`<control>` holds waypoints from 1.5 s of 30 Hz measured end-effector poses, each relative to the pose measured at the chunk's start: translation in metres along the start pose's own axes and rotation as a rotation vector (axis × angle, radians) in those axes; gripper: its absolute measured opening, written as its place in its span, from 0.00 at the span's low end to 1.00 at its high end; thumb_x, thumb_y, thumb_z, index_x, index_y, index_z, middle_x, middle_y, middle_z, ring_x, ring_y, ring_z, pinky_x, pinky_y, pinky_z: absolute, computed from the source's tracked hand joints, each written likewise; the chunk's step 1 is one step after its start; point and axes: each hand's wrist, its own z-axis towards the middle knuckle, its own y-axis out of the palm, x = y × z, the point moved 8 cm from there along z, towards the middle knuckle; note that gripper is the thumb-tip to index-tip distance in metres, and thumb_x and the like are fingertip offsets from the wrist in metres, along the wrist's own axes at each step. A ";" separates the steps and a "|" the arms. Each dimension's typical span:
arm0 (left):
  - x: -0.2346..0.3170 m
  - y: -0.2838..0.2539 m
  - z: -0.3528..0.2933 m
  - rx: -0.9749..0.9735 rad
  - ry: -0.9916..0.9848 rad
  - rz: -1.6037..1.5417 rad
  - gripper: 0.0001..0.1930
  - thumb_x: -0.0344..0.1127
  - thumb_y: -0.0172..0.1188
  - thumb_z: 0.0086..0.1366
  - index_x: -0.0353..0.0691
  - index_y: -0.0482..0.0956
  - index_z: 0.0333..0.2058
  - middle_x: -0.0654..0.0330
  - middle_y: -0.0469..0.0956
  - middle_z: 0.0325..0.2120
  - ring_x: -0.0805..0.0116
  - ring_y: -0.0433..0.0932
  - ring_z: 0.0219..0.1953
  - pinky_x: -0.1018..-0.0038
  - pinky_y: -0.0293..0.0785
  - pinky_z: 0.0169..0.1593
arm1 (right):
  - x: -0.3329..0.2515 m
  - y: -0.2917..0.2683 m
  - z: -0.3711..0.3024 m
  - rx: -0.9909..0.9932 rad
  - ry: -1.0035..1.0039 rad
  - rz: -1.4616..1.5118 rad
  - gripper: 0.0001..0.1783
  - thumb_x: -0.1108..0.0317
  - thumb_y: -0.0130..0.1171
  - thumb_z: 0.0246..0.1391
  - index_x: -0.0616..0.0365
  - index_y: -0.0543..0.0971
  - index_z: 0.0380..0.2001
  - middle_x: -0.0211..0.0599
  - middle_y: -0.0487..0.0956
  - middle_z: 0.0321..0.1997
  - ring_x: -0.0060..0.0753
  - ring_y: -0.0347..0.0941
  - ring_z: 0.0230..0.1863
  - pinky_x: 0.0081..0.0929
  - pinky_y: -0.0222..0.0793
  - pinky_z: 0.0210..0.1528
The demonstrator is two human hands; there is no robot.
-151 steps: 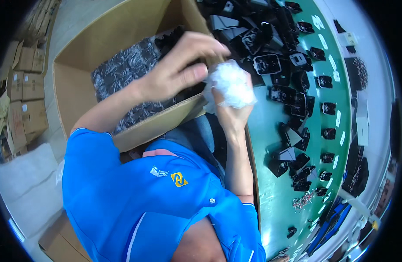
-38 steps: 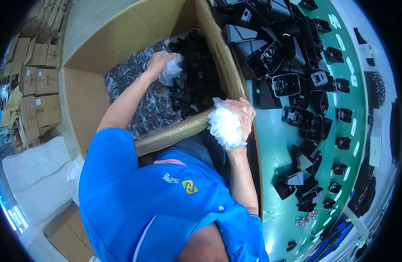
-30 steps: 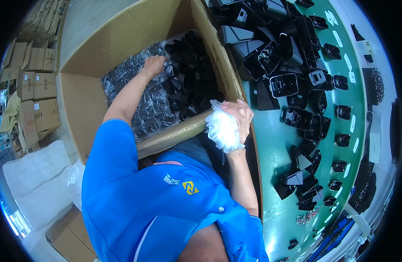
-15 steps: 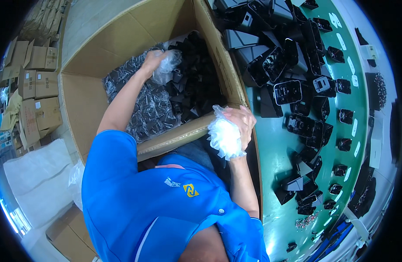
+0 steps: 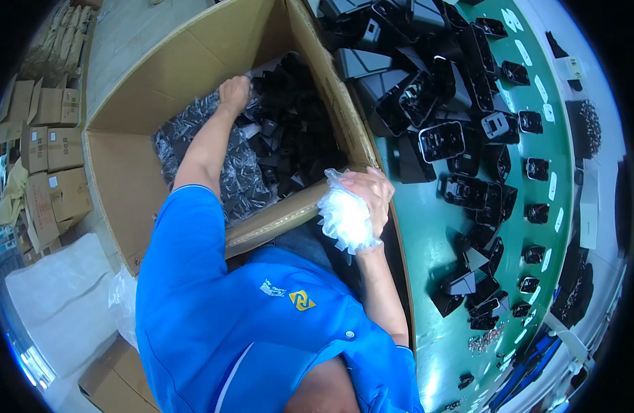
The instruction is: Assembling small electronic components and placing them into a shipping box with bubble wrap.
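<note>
A large open cardboard box stands in front of me. Deep inside it, my left hand is closed, with a little clear plastic showing beside its fingers. Below that hand lies a layer of dark pieces wrapped in clear plastic. To its right, loose black parts fill the rest of the box. My right hand is at the box's near right corner, its fingers curled round a bunched wad of whitish, see-through plastic bags.
To the right, a green table carries a heap of black plastic housings and a row of small ones along its far edge. Cardboard cartons are stacked at the left, with a white sheet nearer me.
My left hand has moved up and slightly left; the clear plastic wad in it now barely shows. My right hand keeps its hold, and the whole view has shifted a little.
</note>
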 end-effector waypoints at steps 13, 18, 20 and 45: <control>0.063 -0.180 -0.075 -0.076 0.142 -1.025 0.06 0.31 0.60 0.62 0.38 0.84 0.36 0.62 0.81 0.27 0.73 0.73 0.28 0.76 0.71 0.36 | 0.001 -0.002 0.015 -0.177 0.222 0.003 0.31 0.62 0.73 0.48 0.57 0.77 0.56 0.40 0.78 0.54 0.43 0.70 0.60 0.44 0.60 0.67; 0.155 -0.261 -0.151 -0.114 0.745 -0.999 0.05 0.31 0.60 0.63 0.37 0.82 0.35 0.61 0.80 0.31 0.70 0.74 0.32 0.76 0.71 0.40 | 0.010 0.006 0.043 -0.168 0.520 0.243 0.46 0.56 0.77 0.44 0.56 0.69 0.65 0.42 0.76 0.57 0.46 0.67 0.62 0.45 0.59 0.69; 0.180 -0.276 -0.178 -0.131 0.844 -1.001 0.05 0.30 0.60 0.62 0.37 0.81 0.35 0.61 0.80 0.32 0.70 0.74 0.33 0.75 0.70 0.40 | -0.005 0.006 0.060 -0.205 0.340 0.143 0.50 0.54 0.79 0.41 0.57 0.67 0.66 0.44 0.74 0.59 0.46 0.70 0.59 0.44 0.61 0.67; 0.208 -0.301 -0.244 0.406 1.002 -1.253 0.44 0.69 0.13 0.71 0.42 0.71 0.54 0.55 0.68 0.55 0.62 0.63 0.59 0.62 0.53 0.63 | -0.029 0.029 0.021 -0.263 0.848 0.725 0.45 0.60 0.82 0.35 0.65 0.71 0.56 0.46 0.80 0.45 0.42 0.80 0.43 0.34 0.79 0.46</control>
